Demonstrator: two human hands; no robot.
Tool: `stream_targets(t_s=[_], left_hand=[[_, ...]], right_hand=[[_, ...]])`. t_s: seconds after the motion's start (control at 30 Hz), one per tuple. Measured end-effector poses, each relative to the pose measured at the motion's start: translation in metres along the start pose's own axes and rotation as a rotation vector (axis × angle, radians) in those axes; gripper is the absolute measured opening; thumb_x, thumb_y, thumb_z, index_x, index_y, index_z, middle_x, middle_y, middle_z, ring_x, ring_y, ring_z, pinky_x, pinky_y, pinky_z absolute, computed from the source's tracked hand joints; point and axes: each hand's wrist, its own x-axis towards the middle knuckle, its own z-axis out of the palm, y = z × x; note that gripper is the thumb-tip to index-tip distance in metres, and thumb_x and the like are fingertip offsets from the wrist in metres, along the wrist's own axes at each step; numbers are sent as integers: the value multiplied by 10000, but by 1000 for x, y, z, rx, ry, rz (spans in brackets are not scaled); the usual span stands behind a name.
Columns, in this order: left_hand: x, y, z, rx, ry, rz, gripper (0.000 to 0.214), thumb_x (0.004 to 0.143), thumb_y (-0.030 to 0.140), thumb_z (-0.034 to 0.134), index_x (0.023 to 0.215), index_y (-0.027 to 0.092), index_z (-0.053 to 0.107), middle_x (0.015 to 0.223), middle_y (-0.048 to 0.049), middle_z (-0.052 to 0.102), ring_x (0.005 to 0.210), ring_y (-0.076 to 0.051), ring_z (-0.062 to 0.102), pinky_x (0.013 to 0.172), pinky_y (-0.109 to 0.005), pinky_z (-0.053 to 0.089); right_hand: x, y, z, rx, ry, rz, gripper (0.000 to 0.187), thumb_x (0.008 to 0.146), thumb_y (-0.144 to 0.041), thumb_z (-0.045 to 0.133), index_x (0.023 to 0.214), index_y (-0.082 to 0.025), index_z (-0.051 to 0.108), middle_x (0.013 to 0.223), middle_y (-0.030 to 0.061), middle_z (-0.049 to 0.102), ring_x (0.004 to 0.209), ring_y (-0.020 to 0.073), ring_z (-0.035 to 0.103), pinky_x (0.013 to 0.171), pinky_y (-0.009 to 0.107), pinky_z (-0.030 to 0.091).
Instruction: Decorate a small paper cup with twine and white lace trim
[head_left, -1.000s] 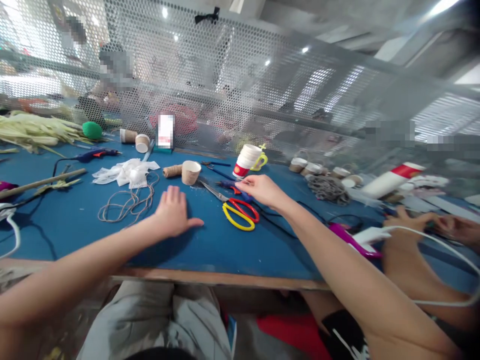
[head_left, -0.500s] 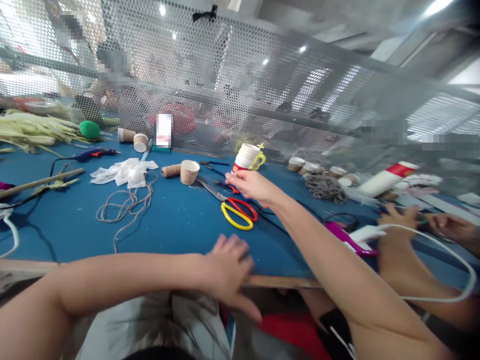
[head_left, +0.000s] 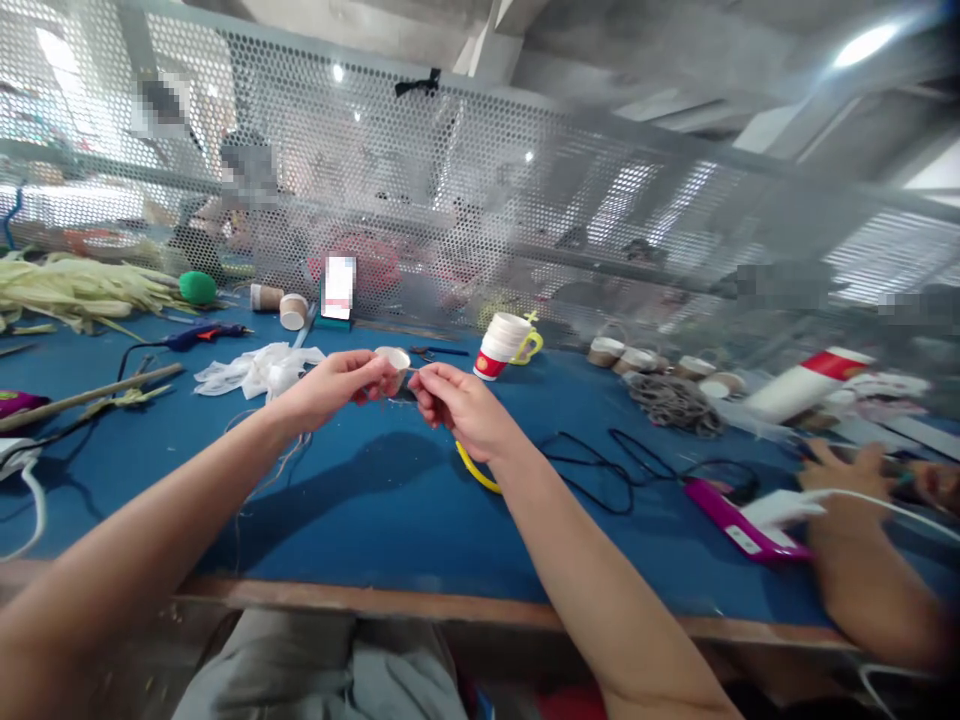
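Note:
My left hand (head_left: pixel 354 384) is closed, its thumb in front of a small tan paper-wrapped cup (head_left: pixel 394 356). Whether it grips the cup or something thin is hard to see. Just to the right, my right hand (head_left: pixel 459 402) pinches the end of a thin tan strand (head_left: pixel 410 371) running between both hands. Both hands are above the table, casting a shadow. Below my right wrist shows the yellow handle of the scissors (head_left: pixel 474 470), the rest covered. Loose thin twine (head_left: pixel 289 455) lies beneath my left forearm.
White crumpled material (head_left: pixel 255 372), a glue gun (head_left: pixel 196 335) and a phone (head_left: pixel 339 288) stand or lie leftward. Stacked paper cups (head_left: pixel 495 345) are behind my right hand. A purple power strip (head_left: pixel 750 525), grey cord (head_left: pixel 675 402) and a neighbour's arm (head_left: pixel 862 540) are right.
My left hand has risen from the table's front edge to beside the cup. My right hand has moved left and down from near the stacked cups, meeting it. The view has shifted slightly.

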Motion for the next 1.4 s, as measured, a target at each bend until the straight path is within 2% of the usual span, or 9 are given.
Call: stream_targets(t_s=[0.1,0.17,0.27,0.37,0.47,0.63,0.97,1.23,1.4], left_hand=[[-3,-12,3,-211,-90,-112,273,721,395,590,706,122,589,613,-2,556,521,-58,437,503,-197,312],[-5,-17,5,-318,-84,-196,264,658,370,662,678,117,592,571,5,544,512,-57,451,496,-189,316],[-7,-22,5,-416,-52,-290,281,589,347,721,658,109,590,558,4,551,500,-57,470,503,-190,346],[-8,-25,5,-422,-57,-302,277,593,341,721,662,108,588,549,6,553,481,-53,466,500,-190,357],[-9,-27,6,-408,-97,-288,245,634,320,699,669,107,582,589,2,569,512,-51,483,519,-182,363],[-11,-27,9,-404,-175,-282,214,695,314,651,684,115,571,605,3,560,535,-56,487,536,-183,370],[-12,-27,10,-447,-173,-273,178,714,280,632,685,122,556,600,6,561,521,-56,474,539,-186,353],[-10,-27,5,-504,-188,-278,175,697,267,645,685,108,572,591,-1,553,548,-66,486,542,-186,361],[-11,-26,5,-500,-214,-333,201,694,297,646,713,101,605,597,-11,561,543,-64,479,530,-184,357]], right_hand=[[3,8,3,-46,-23,13,188,775,-332,510,701,-164,546,534,-47,454,449,58,414,438,201,295],[3,14,3,-89,-14,-4,204,784,-343,504,721,-159,564,577,-28,492,499,70,458,472,209,335],[1,21,1,-214,87,-106,229,814,-350,468,812,-159,594,718,22,581,645,107,530,570,238,398],[-3,22,-2,-431,161,-251,218,822,-334,474,852,-163,607,797,47,617,724,136,549,640,266,420],[-6,21,-2,-646,145,-408,147,804,-275,519,799,-166,617,777,46,616,709,144,552,654,271,427],[-10,23,4,-837,182,-600,127,807,-192,516,725,-171,611,706,38,598,664,139,548,631,253,426],[-13,27,11,-961,307,-634,180,844,-251,471,733,-195,601,678,41,576,649,149,539,622,266,414],[-11,28,7,-944,297,-697,106,798,-231,548,847,-148,591,741,71,588,686,160,554,629,272,439],[-12,29,6,-988,292,-720,142,841,-213,466,785,-176,591,716,59,578,683,158,545,647,285,440]])
